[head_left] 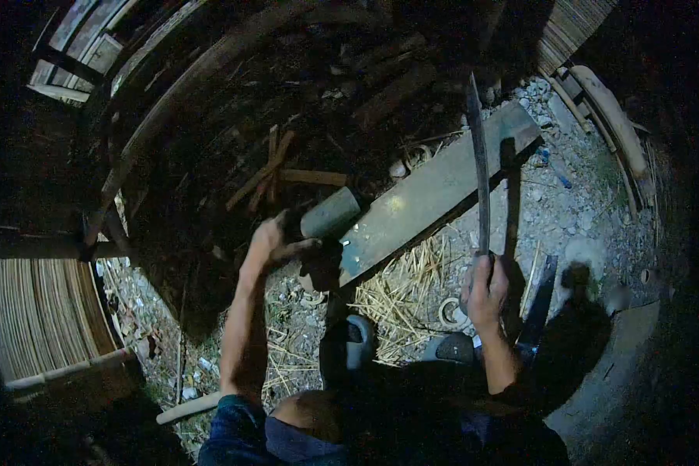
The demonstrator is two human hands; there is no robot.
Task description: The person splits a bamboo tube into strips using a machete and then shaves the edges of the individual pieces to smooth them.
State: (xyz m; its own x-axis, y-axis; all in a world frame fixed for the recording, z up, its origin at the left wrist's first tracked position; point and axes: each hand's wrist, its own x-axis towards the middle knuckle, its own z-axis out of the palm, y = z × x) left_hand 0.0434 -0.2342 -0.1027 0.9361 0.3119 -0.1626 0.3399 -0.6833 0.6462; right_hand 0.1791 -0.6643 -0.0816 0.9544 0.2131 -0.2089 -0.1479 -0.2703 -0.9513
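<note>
- At far left, a slatted panel [43, 318] with a pole along its lower edge borders the rubble ground; a pale pole [190, 408] lies nearer the person's left arm.
- The left hand [274, 239] has its fingers spread, thumb well away from the others, at the near-left end of a green bamboo section [331, 213]. Shadow hides whether skin meets bamboo, so contact cannot be told.
- Just beyond that hand, crossed wooden sticks [276, 177] limit the room on the far side.
- The bamboo section is tilted, its right end beside the plank's left edge; whether it rests there or is raised cannot be told.
- The long plank [419, 194] slants up to the right. Its broad middle gives room between bamboo and blade; straw-like strips [408, 287] are strewn along its near edge, close to the person's shoes [357, 338].
- The right hand [485, 291] has its fingers wrapped firmly around the handle of a long knife [480, 159], whose blade points away from the body, passing across the plank in view.
- Right of this hand, a dark flat tool [539, 307] lies near the wrist; farther right, a curved log [615, 120] bounds the pale stony ground [582, 202].
</note>
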